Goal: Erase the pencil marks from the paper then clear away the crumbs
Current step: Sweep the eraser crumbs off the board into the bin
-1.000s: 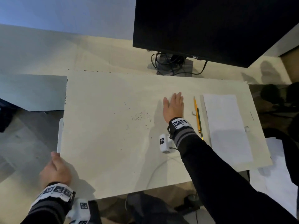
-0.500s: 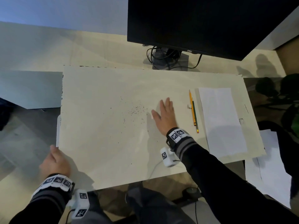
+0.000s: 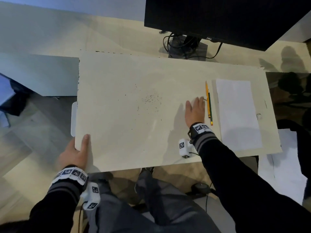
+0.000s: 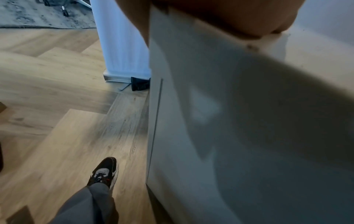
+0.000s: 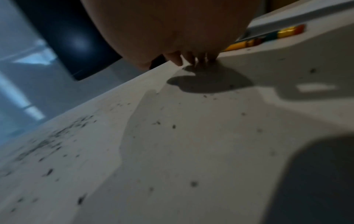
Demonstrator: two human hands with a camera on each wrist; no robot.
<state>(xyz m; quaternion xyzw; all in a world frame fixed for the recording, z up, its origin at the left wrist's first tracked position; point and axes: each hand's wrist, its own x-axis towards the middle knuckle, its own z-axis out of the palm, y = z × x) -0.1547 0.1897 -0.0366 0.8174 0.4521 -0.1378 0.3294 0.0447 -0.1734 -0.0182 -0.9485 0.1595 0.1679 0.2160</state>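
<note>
A wide white board (image 3: 117, 140) lies on the desk with dark eraser crumbs (image 3: 151, 100) scattered near its middle. In the right wrist view the crumbs (image 5: 57, 136) spread to the left of my hand. My right hand (image 3: 195, 110) lies flat on the board with straight fingers, right of the crumbs and just left of two pencils (image 3: 209, 105). Its fingertips (image 5: 191, 59) touch the surface. The white paper (image 3: 239, 115) lies right of the pencils. My left hand (image 3: 75, 153) grips the board's front left edge, thumb (image 4: 229, 15) on top.
A black monitor (image 3: 227, 19) stands behind the board, with cables at its stand (image 3: 185, 46). A grey panel (image 3: 38, 74) lies to the left, and a white piece (image 3: 74, 118) sticks out under the board's left edge. Loose sheets (image 3: 286, 165) lie at lower right.
My right hand swept left towards the crumbs, then came back right beside the pencils. My left hand's thumb has come up onto the board's edge.
</note>
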